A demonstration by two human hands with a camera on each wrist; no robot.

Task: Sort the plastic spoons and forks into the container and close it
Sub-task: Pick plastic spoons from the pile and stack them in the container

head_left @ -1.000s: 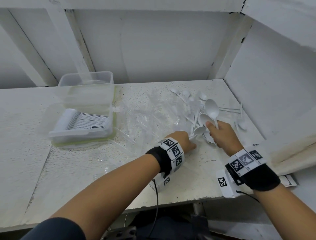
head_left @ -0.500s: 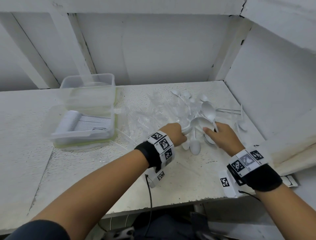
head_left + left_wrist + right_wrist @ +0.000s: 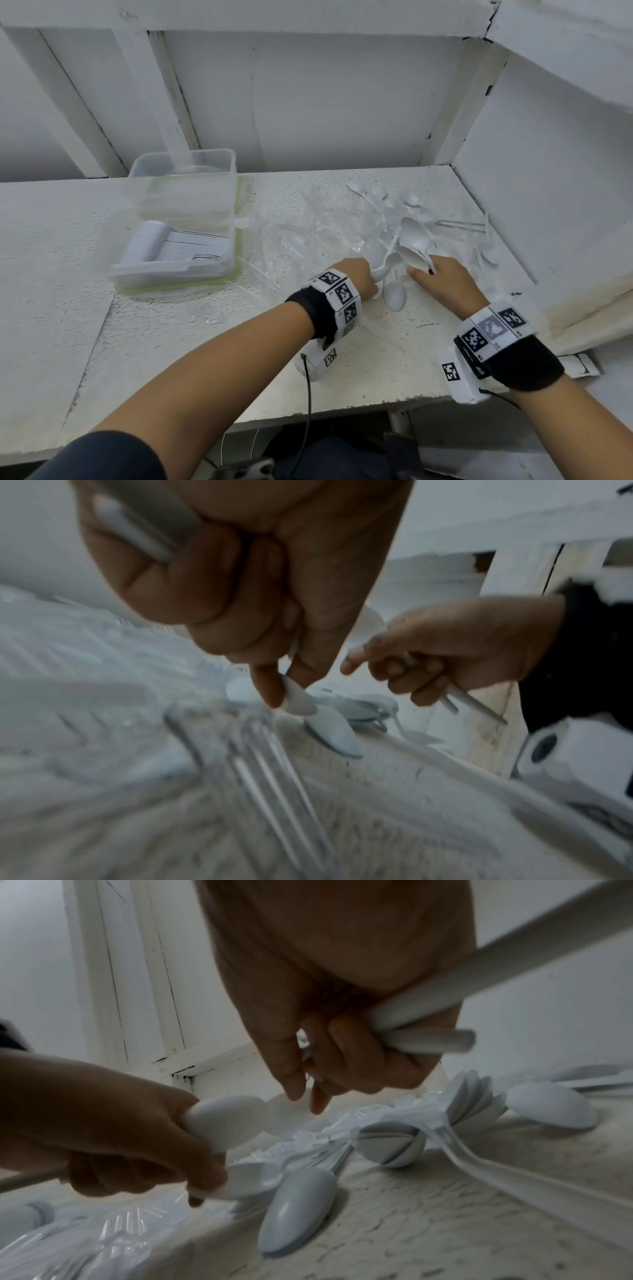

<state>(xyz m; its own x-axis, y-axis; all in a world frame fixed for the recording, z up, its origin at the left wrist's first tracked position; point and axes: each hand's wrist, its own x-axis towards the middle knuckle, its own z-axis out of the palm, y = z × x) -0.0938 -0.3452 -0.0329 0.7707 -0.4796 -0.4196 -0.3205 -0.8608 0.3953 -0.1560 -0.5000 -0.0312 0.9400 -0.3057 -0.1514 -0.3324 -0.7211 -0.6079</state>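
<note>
- Container (image 3: 171, 253), near the shelf's (image 3: 376, 359) left back part, already holds a row of white cutlery; lid not on.
- Spoons (image 3: 394, 296) and clear forks (image 3: 301, 236) lie loose toward the right back corner (many remain).
- Left hand (image 3: 356, 279) and right hand (image 3: 442, 281) each grip gathered spoons.

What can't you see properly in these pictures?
- Left wrist view: the clear forks are too blurred to count.
- Head view: the left hand hides its own fingers.
- Head view: the container holds stacked spoons, too small to count.
- Right wrist view: the held spoon handles are cut off by the edge.
</note>
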